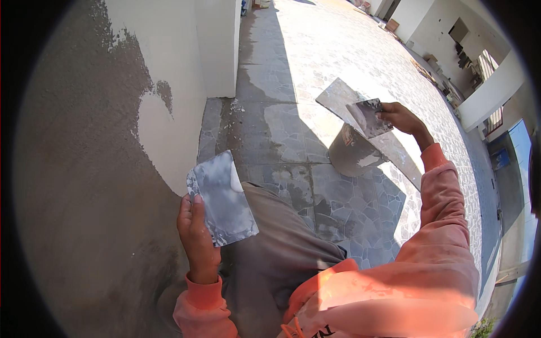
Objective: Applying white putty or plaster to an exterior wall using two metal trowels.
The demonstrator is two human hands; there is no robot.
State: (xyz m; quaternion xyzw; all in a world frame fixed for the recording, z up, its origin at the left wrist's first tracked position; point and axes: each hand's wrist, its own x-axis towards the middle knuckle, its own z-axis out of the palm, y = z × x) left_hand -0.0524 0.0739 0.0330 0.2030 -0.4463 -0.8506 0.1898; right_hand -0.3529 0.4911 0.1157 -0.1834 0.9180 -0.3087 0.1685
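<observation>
My left hand [197, 234] is closed on the left edge of a flat rectangular metal plastering blade [222, 197], with its thumb on the upper face. White paste smears that blade, thickest along its left edge. Out to the right, my right hand [404, 119] grips a smaller, squarish metal plastering blade [366, 117], dark and streaked with white. This one is over a long, stained board [337, 97] that lies across a grey bucket [350, 155]; whether blade and board touch, I cannot tell. Beside my left hand rises a wall [90, 169], rough grey with a smooth white coat [163, 135] on part of it.
A white pillar [217, 50] juts out ahead at the wall's end. Stone-patterned tiles [282, 146] cover the floor, with wet patches and white crumbs near the wall. Sunlight falls across the floor's right side. Farther right stand a white column [490, 93] and a building with scattered materials.
</observation>
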